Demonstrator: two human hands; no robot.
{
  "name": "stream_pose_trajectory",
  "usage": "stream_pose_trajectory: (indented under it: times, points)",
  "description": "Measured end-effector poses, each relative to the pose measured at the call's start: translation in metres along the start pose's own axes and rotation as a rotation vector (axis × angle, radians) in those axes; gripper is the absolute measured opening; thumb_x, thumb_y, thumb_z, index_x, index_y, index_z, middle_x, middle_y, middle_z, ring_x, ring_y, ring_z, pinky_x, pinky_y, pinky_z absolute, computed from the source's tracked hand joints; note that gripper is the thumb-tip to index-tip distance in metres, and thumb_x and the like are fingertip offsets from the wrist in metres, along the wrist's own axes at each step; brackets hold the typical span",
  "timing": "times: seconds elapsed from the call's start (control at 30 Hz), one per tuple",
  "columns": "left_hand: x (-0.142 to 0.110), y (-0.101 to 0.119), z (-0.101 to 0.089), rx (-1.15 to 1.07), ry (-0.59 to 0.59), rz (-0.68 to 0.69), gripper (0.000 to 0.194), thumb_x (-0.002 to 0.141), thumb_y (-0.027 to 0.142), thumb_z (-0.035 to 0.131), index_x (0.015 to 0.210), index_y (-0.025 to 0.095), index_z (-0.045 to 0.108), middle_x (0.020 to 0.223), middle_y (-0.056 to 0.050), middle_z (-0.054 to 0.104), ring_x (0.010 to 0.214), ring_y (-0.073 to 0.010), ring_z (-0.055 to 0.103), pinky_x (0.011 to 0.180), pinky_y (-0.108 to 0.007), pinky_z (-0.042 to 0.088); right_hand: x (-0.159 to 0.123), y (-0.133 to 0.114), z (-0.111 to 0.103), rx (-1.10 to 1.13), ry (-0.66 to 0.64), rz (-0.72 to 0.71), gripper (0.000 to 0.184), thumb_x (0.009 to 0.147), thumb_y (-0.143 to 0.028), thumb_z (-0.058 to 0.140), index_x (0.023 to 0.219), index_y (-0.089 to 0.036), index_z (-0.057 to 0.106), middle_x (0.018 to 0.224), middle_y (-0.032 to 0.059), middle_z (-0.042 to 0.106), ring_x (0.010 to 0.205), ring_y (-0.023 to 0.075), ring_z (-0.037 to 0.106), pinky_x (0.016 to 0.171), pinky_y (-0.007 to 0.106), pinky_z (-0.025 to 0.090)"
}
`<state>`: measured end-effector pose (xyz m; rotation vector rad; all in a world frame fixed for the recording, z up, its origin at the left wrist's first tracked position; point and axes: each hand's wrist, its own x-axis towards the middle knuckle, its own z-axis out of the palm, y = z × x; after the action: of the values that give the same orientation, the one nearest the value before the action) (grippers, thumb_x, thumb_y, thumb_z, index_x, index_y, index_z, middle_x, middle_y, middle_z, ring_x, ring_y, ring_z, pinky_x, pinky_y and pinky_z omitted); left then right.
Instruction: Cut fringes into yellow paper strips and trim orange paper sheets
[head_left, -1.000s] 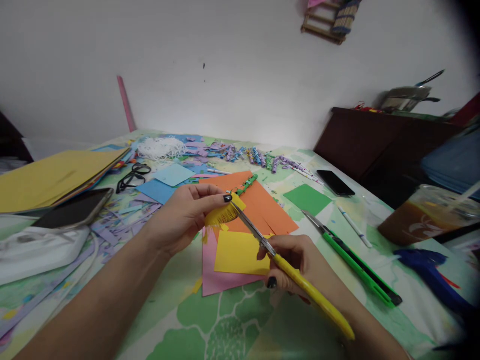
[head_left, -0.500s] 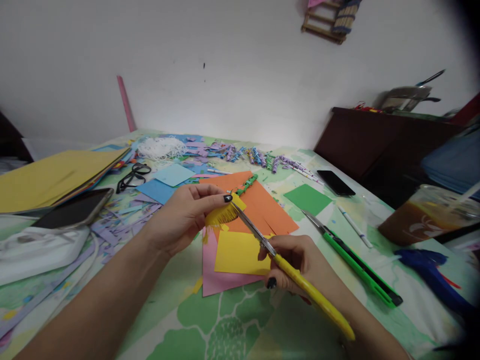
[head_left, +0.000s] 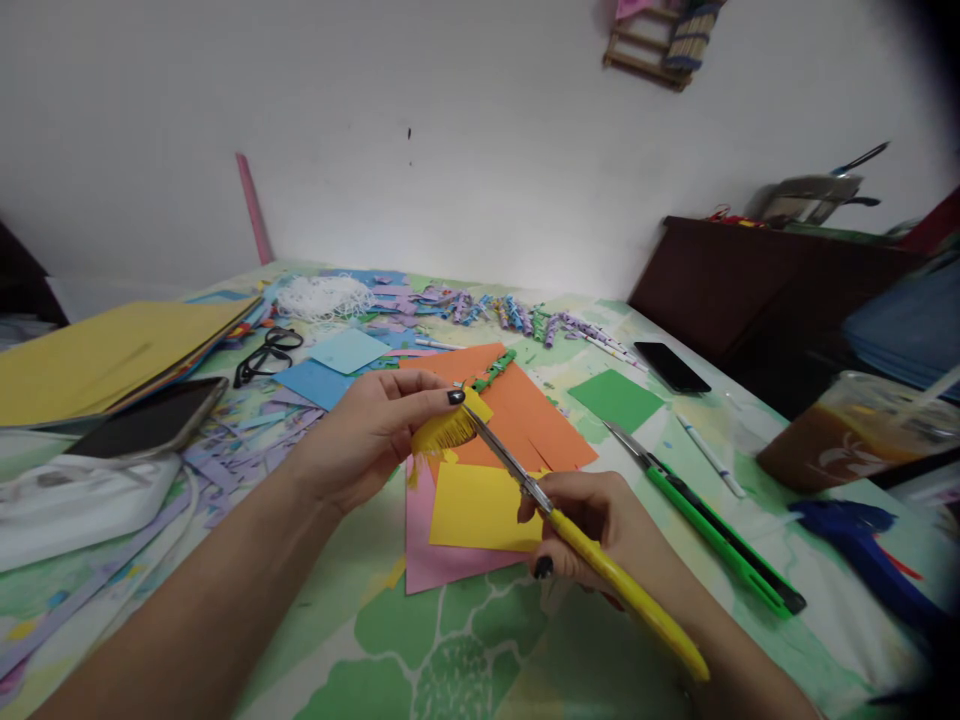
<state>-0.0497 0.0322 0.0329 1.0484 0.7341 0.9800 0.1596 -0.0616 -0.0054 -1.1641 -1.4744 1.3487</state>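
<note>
Between the thumb and fingers of my left hand (head_left: 382, 425) is a yellow paper strip (head_left: 442, 432), its lower edge cut into a fine fringe. My right hand (head_left: 592, 525) is closed around the yellow-handled scissors (head_left: 615, 585). Their metal blades point up and left, with the tips at the strip's uncut right part. Beneath my hands lie a yellow paper rectangle (head_left: 480, 508), a pink sheet (head_left: 431, 572) and an orange sheet (head_left: 525, 400). A green curled paper piece (head_left: 495, 370) rests on the orange sheet.
Right of my hands lie a green utility knife (head_left: 720, 530), a green paper square (head_left: 616, 398), a phone (head_left: 671, 367), a blue glue gun (head_left: 862, 550) and a drink cup (head_left: 847, 435). Leftward are glasses (head_left: 270, 357), another phone (head_left: 150, 420), purple scraps (head_left: 217, 475) and white string (head_left: 322, 298).
</note>
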Motion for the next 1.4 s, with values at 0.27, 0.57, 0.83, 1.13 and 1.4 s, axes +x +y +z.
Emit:
stream_pose_trajectory:
  times: [0.27,0.57,0.83,1.13,1.4]
  points:
    - [0.0015,-0.0003,-0.0010,0.000,-0.012,0.003,0.010,0.065,0.019,0.081,0.068,0.016,0.072,0.064,-0.003,0.072,0.058,-0.0131,0.066,0.058,-0.022,0.052,0.0005,-0.0018,0.0008,0.022,-0.012,-0.001,0.040,0.062,-0.047,0.083,0.076,-0.015,0.064,0.060,-0.0016,0.050,0.054,0.0117,0.046,0.043,0.022,0.039]
    - [-0.0001,0.0006,0.0005,-0.016,-0.020,0.002,0.009,0.066,0.018,0.080,0.068,0.015,0.072,0.064,-0.002,0.072,0.059,-0.0124,0.067,0.060,-0.021,0.053,0.0004,-0.0047,0.0021,0.023,0.021,-0.011,0.046,0.057,-0.051,0.085,0.074,-0.014,0.064,0.062,-0.0005,0.050,0.056,0.0121,0.044,0.044,0.022,0.035]
    - [-0.0001,-0.0005,0.0004,-0.021,-0.016,0.010,0.011,0.065,0.018,0.080,0.068,0.014,0.070,0.064,-0.003,0.071,0.059,-0.0134,0.067,0.060,-0.022,0.054,0.0004,-0.0067,0.0031,0.011,0.026,-0.010,0.047,0.056,-0.050,0.085,0.073,-0.013,0.063,0.063,-0.0011,0.046,0.059,0.0116,0.038,0.046,0.022,0.030]
    - [0.0013,-0.0006,-0.0006,-0.023,-0.024,0.011,0.010,0.066,0.017,0.078,0.068,0.014,0.069,0.064,-0.003,0.070,0.058,-0.0134,0.066,0.058,-0.021,0.053,0.0005,-0.0057,0.0013,0.005,-0.007,-0.042,0.039,0.060,-0.044,0.084,0.072,-0.012,0.065,0.062,-0.0020,0.045,0.057,0.0101,0.035,0.047,0.021,0.031]
    - [0.0005,0.0005,-0.0007,-0.008,-0.009,0.011,0.013,0.063,0.019,0.079,0.067,0.013,0.068,0.061,-0.002,0.068,0.057,-0.0134,0.065,0.062,-0.025,0.054,0.0002,-0.0034,0.0005,-0.022,-0.002,-0.045,0.040,0.061,-0.047,0.084,0.073,-0.012,0.067,0.064,-0.0003,0.048,0.059,0.0116,0.039,0.047,0.022,0.031]
